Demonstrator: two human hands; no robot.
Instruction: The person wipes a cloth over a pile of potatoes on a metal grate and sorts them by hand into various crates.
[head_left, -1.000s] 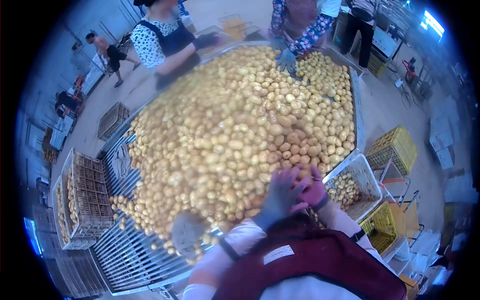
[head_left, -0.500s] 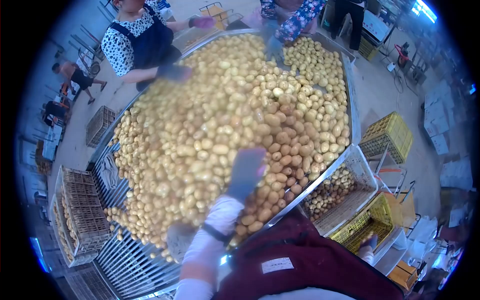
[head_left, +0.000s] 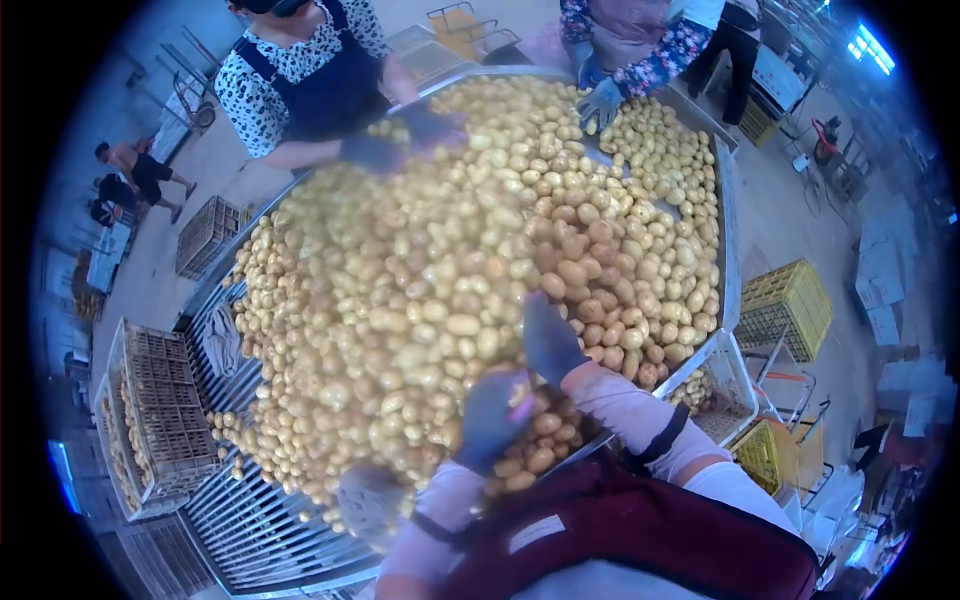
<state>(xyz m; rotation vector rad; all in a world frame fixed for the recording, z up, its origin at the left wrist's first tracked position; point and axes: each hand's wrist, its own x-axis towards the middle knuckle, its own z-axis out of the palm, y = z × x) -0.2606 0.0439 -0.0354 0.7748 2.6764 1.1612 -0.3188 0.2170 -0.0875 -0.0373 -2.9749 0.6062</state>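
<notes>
A large heap of small yellow-brown potatoes (head_left: 420,290) covers a slatted metal sorting table. My left hand (head_left: 492,418), in a dark glove with pinkish fingers, is low over the near edge of the heap. Its fingers curl inward to the right, and I cannot tell what is in them. Just above and to the right, my right hand (head_left: 550,338), also gloved, lies against browner potatoes (head_left: 590,265) with its fingers stretched out. Both forearms have pale sleeves with dark bands. A round, greyish cloth-like item (head_left: 370,495) lies beside my left forearm.
Across the table, one co-worker's gloved hands (head_left: 400,140) and another's gloved hands (head_left: 600,98) touch the heap. Crates of potatoes (head_left: 160,420) stand at left. Right are a pale crate (head_left: 735,390) and yellow crates (head_left: 785,310). A grey cloth (head_left: 222,340) lies on the slats (head_left: 275,530).
My right hand has come from the crates at right onto the potatoes. My left hand has drawn back toward me. The left co-worker's two hands are now together over the heap.
</notes>
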